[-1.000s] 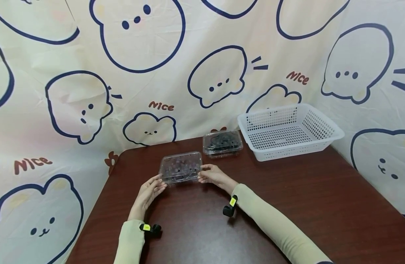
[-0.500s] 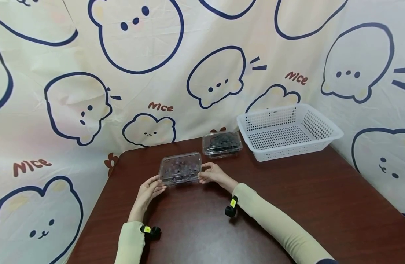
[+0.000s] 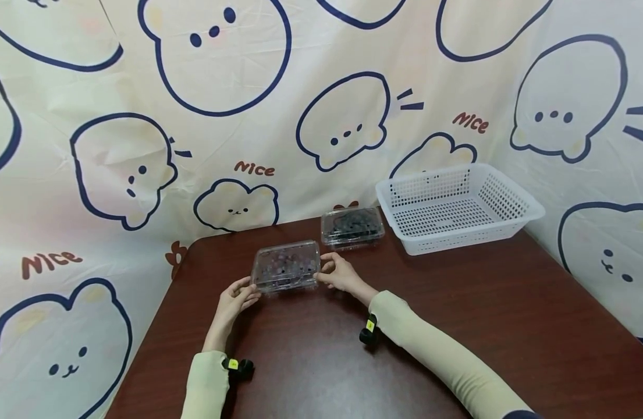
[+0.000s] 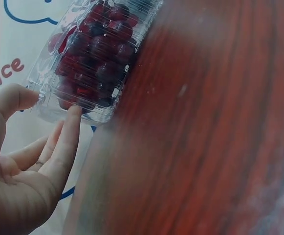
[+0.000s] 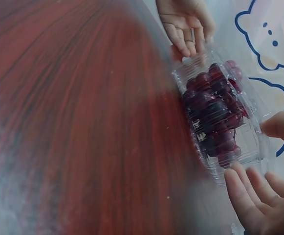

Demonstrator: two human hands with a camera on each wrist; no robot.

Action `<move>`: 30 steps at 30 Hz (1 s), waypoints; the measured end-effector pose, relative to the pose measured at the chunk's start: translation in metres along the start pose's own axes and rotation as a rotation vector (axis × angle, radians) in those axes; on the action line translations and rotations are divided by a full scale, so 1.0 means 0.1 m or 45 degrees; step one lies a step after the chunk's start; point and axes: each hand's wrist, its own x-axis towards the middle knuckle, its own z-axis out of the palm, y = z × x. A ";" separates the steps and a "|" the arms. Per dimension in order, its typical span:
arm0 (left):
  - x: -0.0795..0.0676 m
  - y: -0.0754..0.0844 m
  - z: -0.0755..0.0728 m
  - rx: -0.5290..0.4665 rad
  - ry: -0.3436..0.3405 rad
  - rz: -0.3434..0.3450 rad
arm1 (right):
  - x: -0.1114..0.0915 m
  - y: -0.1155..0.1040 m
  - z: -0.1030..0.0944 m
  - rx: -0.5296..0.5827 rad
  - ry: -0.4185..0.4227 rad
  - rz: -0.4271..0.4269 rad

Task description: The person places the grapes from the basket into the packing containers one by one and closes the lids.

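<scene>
A clear plastic clamshell box [image 3: 286, 266] of dark red, grape-like fruit is held by both hands on the left part of the table, tilted towards the camera. My left hand [image 3: 233, 304] grips its left end; in the left wrist view, the thumb is on the upper edge and a fingertip is low against the fruit-filled part. My right hand [image 3: 346, 276] holds the opposite end. From the right wrist view, its thumb lies along the upper rim and its fingertips touch the lower end. The lid looks closed. Whether the box touches the table cannot be told.
Behind it, a second clear box [image 3: 352, 226] with dark contents stands at the table's back edge. To its right is a white perforated plastic basket [image 3: 475, 231]. A cartoon-printed cloth [image 3: 342, 52] hangs behind the brown table [image 3: 321, 361].
Fingers of the right hand have shifted slightly up the box's right end. The box and left hand stay almost where they were.
</scene>
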 end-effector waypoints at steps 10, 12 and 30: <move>0.01 -0.01 0.00 0.139 0.088 0.126 | -0.08 -0.06 0.00 -0.381 0.110 -0.178; 0.02 -0.02 0.00 0.210 0.117 0.182 | -0.08 -0.07 0.00 -0.407 0.106 -0.209; 0.04 0.01 0.05 0.555 0.225 0.624 | -0.13 -0.11 0.05 -0.657 -0.002 -0.433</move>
